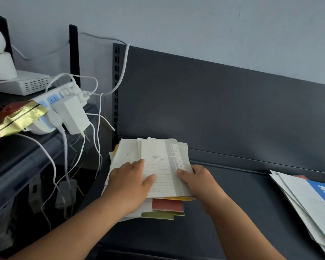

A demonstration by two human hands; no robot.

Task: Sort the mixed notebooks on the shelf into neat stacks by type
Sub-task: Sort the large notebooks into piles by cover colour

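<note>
A mixed pile of notebooks lies at the left end of the dark shelf. Its top notebook is white with a grey printed band. Red, yellow and olive covers stick out at the pile's near edge. My left hand lies on the left part of the top notebook, thumb on its cover. My right hand grips that notebook's right edge, thumb on top. A second stack of white notebooks with a blue band lies fanned at the right end of the shelf.
A dark back panel rises behind the shelf. To the left, a lower shelf carries a white power strip with adapters, hanging cables, a white box and a gold foil wrapper.
</note>
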